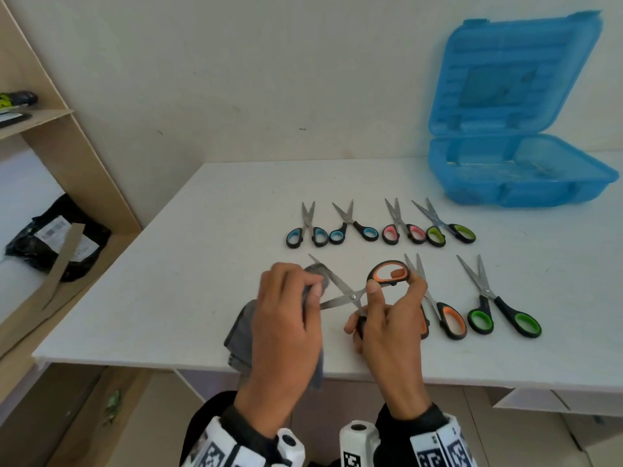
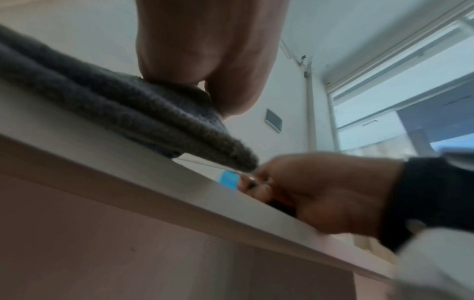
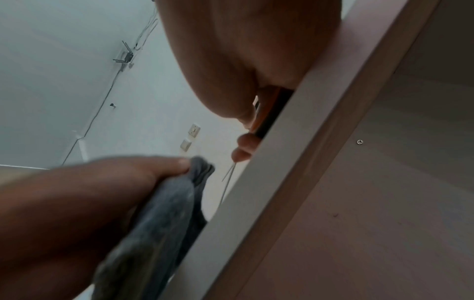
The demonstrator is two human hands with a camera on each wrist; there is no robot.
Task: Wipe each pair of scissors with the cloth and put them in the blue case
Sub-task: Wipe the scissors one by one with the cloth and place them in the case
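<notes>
My right hand (image 1: 387, 308) grips the orange-handled scissors (image 1: 350, 294) by their handles, a finger through the upper loop, blades spread and pointing left above the table. My left hand (image 1: 290, 308) pinches the grey cloth (image 1: 241, 335) around the upper blade near its tip. The cloth (image 2: 123, 113) hangs over the table's front edge. In the right wrist view the left hand (image 3: 84, 192) and cloth (image 3: 164, 213) appear beside the thin blades (image 3: 228, 182). The blue case (image 1: 519, 170) stands with its lid up at the back right.
Several scissors lie in two rows on the white table (image 1: 202, 257): blue (image 1: 306, 227), blue (image 1: 352, 224), pink (image 1: 401, 227) and lime (image 1: 445, 224) behind; orange (image 1: 441, 308) and green (image 1: 499, 301) in front. A wooden shelf (image 1: 43, 146) stands at the left.
</notes>
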